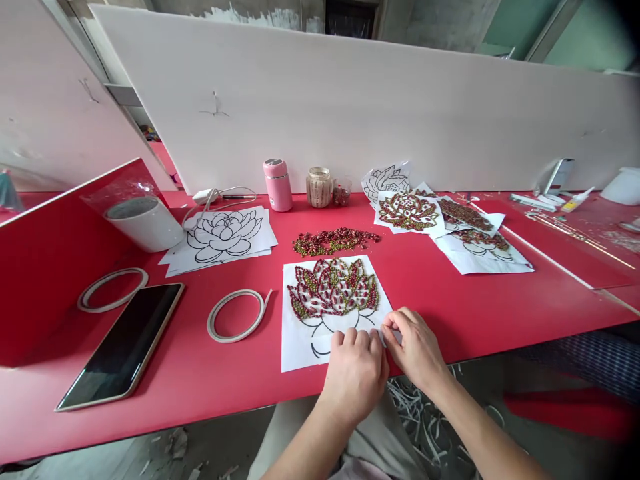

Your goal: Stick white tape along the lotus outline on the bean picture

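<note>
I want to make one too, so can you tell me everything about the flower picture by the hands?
The flower picture is a white sheet, probably paper, lying flat on the red table. Small dark red and green bits, like beans, cover its upper petals, with white gaps showing. The lower petals are just black outlines. The left hand covers its bottom right part. The right hand is at its right edge; I can't tell how firmly it touches.

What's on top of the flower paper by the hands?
Red and green beans fill the upper petals of the paper. The lower petals show just black lines. The left hand covers part of them, so I can't see what's there.
</note>
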{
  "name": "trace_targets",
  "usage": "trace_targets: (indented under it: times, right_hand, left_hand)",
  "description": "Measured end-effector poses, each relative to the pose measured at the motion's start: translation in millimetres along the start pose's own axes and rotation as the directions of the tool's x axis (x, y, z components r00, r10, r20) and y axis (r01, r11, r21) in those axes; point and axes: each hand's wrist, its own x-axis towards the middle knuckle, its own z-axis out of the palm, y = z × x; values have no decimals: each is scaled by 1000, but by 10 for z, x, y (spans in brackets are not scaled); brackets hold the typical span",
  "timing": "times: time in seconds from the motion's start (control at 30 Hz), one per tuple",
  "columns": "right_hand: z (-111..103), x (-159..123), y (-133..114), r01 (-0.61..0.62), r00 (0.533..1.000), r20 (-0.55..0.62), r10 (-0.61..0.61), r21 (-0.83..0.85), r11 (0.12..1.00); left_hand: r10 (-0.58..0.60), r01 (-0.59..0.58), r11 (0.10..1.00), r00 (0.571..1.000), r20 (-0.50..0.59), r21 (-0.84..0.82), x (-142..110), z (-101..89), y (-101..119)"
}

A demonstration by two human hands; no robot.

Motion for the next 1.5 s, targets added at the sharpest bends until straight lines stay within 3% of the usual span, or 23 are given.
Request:
trace_targets:
  times: [0.47, 0.77, 1.0, 1.5]
  right_hand:
    - [-34, -21, -26, -35, 998, 48, 33, 41, 999]
    - [-37, 6, -85, -91, 988, 122, 93, -22, 996]
    - [-16, 9, -114, -116, 986, 115, 122, -51, 992]
    - [-26, -48, -21, -59, 998, -1, 60, 66, 996]
  left_hand:
    - [2, -5, 998, 999, -38, -66, -33, 39, -27]
    - [-28, -6, 969, 991, -133, -246, -28, 89, -54]
    - [-80, 8, 937, 978, -194, -349, 3, 88, -85]
    - [-69, 47, 976, 993, -95, -213, -37, 41, -16]
